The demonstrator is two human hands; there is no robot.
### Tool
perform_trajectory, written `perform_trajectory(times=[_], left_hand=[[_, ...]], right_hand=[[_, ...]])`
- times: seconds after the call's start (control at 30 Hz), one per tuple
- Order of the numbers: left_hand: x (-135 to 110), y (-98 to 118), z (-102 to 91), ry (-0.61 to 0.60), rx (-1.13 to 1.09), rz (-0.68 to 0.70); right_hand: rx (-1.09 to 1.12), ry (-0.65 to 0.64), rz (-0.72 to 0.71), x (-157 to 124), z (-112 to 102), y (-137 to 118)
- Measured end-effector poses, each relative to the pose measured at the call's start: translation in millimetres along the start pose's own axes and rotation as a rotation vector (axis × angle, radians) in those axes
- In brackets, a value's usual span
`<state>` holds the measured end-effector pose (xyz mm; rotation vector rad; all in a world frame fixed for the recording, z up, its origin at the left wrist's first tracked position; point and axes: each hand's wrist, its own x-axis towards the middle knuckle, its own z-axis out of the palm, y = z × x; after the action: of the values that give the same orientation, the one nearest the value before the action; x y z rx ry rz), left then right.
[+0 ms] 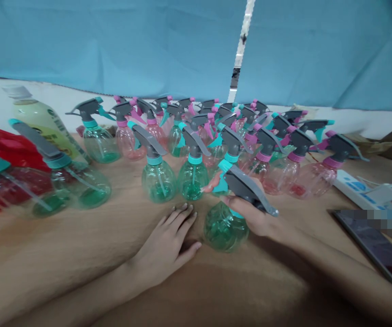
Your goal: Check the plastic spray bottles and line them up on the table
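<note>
At about nine o'clock a red bag [2, 147] lies at the table's [80, 245] edge, and in front of it two clear bottles lie tipped on their sides, one with a red tint [15, 188] and one with green liquid pooled low in its belly [83, 188]. Behind them, toward ten o'clock, a tall bottle of pale yellow liquid [42, 120] leans back with a white cap. From eleven to one o'clock stands a crowd of spray bottles [216, 136], green ones with teal collars and pink ones with magenta collars, all with grey trigger heads; the two nearest green ones [158, 179] hold a little green liquid at the bottom. Just left of centre, the left hand [167, 243] rests flat on the table, palm down, fingers spread and holding nothing, its thumb just beside the base of a green spray bottle [225, 229]. That bottle stands at the centre, at three o'clock from the left hand, with the right hand [250, 213] wrapped round its neck under the grey trigger, one finger on the teal lever. At three to four o'clock lie a white box with blue print [354, 188] and a dark flat tablet [376, 247].
</note>
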<state>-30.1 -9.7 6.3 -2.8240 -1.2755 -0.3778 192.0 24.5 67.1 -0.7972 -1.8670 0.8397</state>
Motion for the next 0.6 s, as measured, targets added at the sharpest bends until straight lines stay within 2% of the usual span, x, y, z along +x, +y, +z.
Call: perform_trajectory(times=[0.23,0.6], left_hand=[[-1.3,-1.5,2.8,0.009,-0.004,0.005],[0.5,-1.3,1.1,0.009,-0.024,0.005]], right_hand=[[0.042,-0.008,-0.006,-1.1,-1.9,-9.3],[0.093,-0.037,-0.01,1.9,0.1,-1.5]])
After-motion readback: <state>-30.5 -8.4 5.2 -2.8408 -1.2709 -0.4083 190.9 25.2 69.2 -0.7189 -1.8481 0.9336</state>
